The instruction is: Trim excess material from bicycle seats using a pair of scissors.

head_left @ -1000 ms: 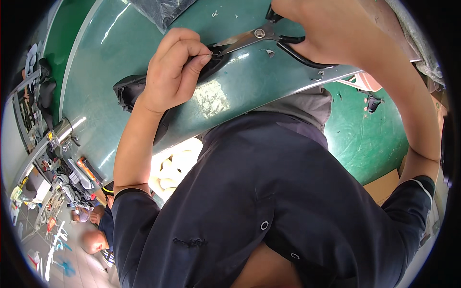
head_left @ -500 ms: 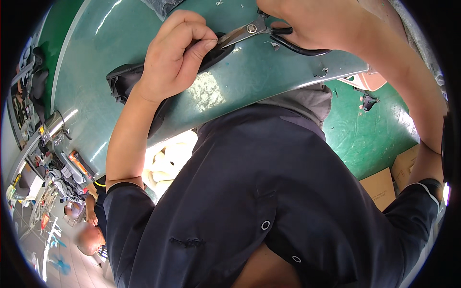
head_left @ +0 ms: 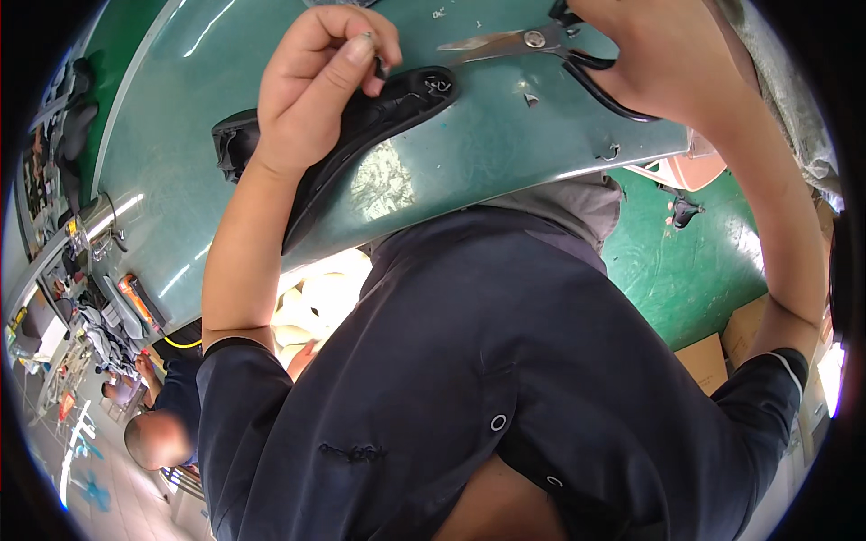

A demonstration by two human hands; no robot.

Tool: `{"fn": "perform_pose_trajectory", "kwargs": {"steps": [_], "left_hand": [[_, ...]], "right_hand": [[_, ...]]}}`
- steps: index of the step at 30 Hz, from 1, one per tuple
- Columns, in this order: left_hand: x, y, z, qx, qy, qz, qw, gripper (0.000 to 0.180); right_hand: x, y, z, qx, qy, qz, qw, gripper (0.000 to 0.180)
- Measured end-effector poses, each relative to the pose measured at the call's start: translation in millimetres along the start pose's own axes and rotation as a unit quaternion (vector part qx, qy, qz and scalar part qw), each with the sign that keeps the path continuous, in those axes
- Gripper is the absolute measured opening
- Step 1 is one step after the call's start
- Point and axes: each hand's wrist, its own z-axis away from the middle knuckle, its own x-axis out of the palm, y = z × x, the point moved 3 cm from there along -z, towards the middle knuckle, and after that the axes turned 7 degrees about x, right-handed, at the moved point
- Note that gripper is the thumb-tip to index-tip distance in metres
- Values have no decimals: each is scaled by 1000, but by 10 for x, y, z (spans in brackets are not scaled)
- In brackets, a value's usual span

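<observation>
My right hand (head_left: 667, 63) grips black-handled scissors (head_left: 535, 39) at the upper right, their blades slightly apart and pointing left above the table. A long black piece with a narrow rounded end, like a bicycle saddle nose, (head_left: 383, 117) lies on the green table (head_left: 487, 135). Loose threads show on that rounded end, just below the blades and apart from them. My left hand (head_left: 307, 99) is closed over the black piece, hiding part of it, and pinches a small black scrap (head_left: 380, 68) between thumb and fingers.
Small scraps (head_left: 530, 99) dot the tabletop, and a curl of thread (head_left: 612, 151) lies near its edge. Pale shapes (head_left: 325, 302) fill the space below the table. Cardboard boxes (head_left: 704, 362) and a dark object (head_left: 686, 212) are on the floor at right. Another person (head_left: 162, 437) is at lower left.
The scissors have moved right, away from my left hand and the black piece. My left hand has risen slightly, uncovering the black piece's rounded end, with a small black scrap now showing in its fingers.
</observation>
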Motion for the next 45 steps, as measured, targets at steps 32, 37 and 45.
{"fn": "perform_pose_trajectory", "kwargs": {"steps": [32,37,45], "left_hand": [[-540,1330,-1548,233,-107,-878,404,68],[-989,735,-1469,125,-5,-778,616,52],[-2191,627,-898,27,62,-778,624,37]], "right_hand": [[1196,549,874,433,337,-544,635,20],[1223,494,932,428,304,-508,682,22],[1181,466,841,450,289,-400,744,30]]}}
